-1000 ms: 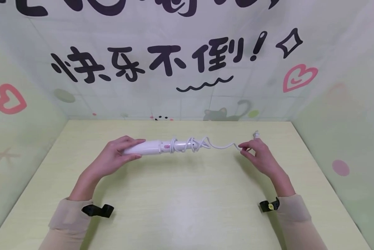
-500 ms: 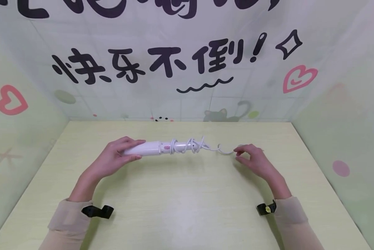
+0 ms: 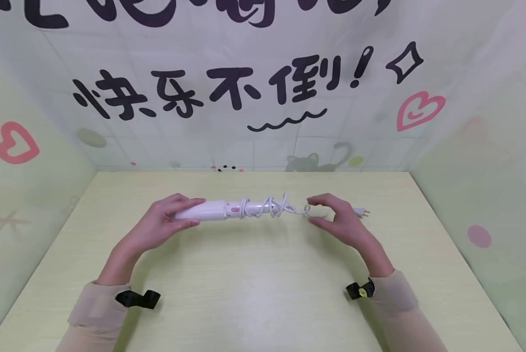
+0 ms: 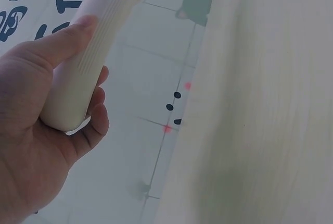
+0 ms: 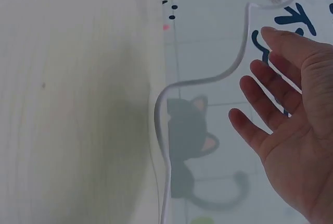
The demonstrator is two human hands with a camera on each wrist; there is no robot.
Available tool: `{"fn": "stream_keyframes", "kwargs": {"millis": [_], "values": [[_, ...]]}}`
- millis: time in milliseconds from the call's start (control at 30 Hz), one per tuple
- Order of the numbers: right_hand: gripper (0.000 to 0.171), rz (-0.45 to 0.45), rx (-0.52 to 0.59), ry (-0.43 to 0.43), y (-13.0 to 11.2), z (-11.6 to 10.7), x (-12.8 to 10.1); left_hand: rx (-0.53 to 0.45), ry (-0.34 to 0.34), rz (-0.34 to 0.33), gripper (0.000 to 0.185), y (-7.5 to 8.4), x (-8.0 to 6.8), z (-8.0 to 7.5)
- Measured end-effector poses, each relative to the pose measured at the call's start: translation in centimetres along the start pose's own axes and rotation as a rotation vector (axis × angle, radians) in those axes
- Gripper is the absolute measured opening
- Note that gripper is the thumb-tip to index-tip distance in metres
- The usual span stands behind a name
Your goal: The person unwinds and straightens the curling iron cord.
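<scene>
White curling wand [image 3: 219, 210] in left hand [image 3: 157, 225], cord [image 5: 171, 88] beside right hand [image 3: 338, 222]

White wand [image 3: 210, 210] w/ pink spot, white cord [image 5: 171, 88]; pale yellow-green table [image 3: 263, 293]; beige sleeves [image 3: 98, 305]

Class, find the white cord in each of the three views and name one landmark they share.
Head view: the cord coils round the white wand, centre, trailing right.
Left wrist view: not visible; only the wand's handle shows.
Right wrist view: it snakes down the middle, beside the open right hand.
Shared landmark: the cat picture.
</scene>
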State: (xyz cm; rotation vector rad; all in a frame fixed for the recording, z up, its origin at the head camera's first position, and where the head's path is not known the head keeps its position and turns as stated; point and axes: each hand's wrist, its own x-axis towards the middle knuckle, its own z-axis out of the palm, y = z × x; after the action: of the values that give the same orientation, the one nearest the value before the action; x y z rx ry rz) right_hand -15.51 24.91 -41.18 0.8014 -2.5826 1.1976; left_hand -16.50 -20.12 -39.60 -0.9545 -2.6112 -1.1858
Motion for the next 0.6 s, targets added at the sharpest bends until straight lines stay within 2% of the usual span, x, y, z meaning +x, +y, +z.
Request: {"fn": "stream_keyframes", "kwargs": {"millis": [133, 333, 467, 600], "values": [[0.051, -0.019, 0.035, -0.046, -0.9, 0.9, 0.7, 0.005, 0.003, 0.013, 0.048, -0.1, 0.0, 0.1], [0.062, 0.012, 0.066, -0.101, -1.5, 2.3, 1.3, 0.012, 0.007, 0.013, 0.048, -0.1, -0.1, 0.0], [0.055, -0.005, 0.043, -0.086, -1.4, 3.0, 1.3, 0.005, 0.003, 0.007, 0.048, -0.2, -0.1, 0.0], [0.035, -0.062, 0.016, -0.055, -1.1, 3.3, 1.2, -0.001, -0.004, 0.003, 0.047, -0.2, -0.2, 0.0]]}}
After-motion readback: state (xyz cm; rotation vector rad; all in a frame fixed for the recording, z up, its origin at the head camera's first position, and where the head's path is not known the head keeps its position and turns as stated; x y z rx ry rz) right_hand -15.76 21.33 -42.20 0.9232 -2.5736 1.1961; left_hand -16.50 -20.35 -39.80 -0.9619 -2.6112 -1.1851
